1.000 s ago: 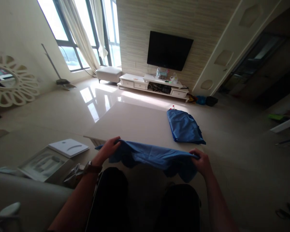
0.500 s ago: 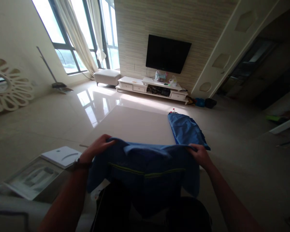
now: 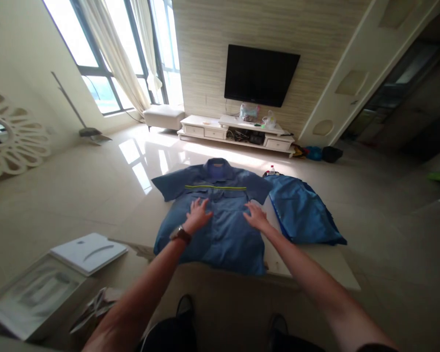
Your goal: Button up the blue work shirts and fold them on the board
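A blue short-sleeved work shirt (image 3: 220,225) lies spread front up on a low pale table (image 3: 135,222), its collar toward the television and its hem at the near edge. A yellow stripe runs across the chest. My left hand (image 3: 198,215), with a watch on the wrist, is over the shirt's left chest area, fingers spread. At the shirt's right side is my right hand (image 3: 255,216), fingers apart and holding nothing. Whether either palm touches the cloth, I cannot tell. Another blue garment pile (image 3: 302,208) lies to the right of the shirt.
A bottle with a red cap (image 3: 272,169) stands behind the garment pile. White boxes (image 3: 90,252) sit at the lower left. Across the floor are a television (image 3: 262,75), a white TV cabinet (image 3: 209,130) and an upholstered bench (image 3: 164,117). My feet are below the table's near edge.
The shirt was held up in both hands near my knees. Now it lies flat on the table, and both hands have let go of it and moved forward over it.
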Demonstrator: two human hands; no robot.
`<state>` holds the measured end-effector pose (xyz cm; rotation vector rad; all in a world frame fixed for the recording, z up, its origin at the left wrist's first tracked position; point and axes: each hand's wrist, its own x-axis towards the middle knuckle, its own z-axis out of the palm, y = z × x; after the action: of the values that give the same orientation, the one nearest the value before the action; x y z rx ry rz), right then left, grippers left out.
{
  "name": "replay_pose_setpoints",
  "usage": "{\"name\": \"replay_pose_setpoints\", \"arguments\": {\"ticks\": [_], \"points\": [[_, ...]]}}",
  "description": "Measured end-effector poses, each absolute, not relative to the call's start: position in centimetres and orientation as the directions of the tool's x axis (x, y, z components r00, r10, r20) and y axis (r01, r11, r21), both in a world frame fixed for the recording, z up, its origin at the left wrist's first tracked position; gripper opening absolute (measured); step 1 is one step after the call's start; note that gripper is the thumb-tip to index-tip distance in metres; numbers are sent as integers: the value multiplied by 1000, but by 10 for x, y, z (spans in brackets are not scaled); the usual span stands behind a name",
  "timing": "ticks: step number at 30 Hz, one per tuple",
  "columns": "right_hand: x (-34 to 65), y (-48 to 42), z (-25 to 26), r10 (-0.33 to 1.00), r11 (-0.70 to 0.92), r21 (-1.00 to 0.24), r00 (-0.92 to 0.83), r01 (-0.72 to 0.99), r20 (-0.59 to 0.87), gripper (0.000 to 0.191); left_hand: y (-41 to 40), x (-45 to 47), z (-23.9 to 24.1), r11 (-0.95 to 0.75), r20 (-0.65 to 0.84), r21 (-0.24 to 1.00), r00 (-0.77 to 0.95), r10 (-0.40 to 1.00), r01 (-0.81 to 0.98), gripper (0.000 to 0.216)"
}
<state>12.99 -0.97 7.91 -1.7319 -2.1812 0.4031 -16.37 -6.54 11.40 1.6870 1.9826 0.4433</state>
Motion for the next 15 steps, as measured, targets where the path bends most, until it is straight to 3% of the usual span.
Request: {"name": "replay_pose_setpoints", "arguments": {"ticks": [3, 7, 10, 11, 13, 14, 15], "points": [[146, -81, -17, 930, 238, -352, -317, 905, -185, 50, -120, -135, 28, 270, -450, 467, -37, 892, 842, 74], [162, -140, -59, 933, 239, -313, -307, 919, -188, 55, -157, -121, -5, 263, -550, 370, -18, 835, 891, 75], [166, -150, -52, 957, 169, -465, -258, 869, -135, 46, -164, -116, 3, 294, -608, 320, -42, 793, 901, 68], [167, -146, -46, 978, 82, -593, -179, 801, -106, 41, -165, -114, 6, 310, -617, 308, -60, 785, 899, 63], [170, -125, -34, 988, -151, -851, 105, 504, -113, 32, -166, -107, 9, 335, -597, 295, -102, 796, 895, 60], [172, -109, -28, 940, -269, -928, 281, 258, -194, 29, -166, -103, 8, 341, -585, 296, -113, 803, 892, 61], [175, -90, -23, 891, -321, -940, 374, 117, -258, 26, -166, -100, 7, 334, -577, 303, -106, 810, 893, 63]]}}
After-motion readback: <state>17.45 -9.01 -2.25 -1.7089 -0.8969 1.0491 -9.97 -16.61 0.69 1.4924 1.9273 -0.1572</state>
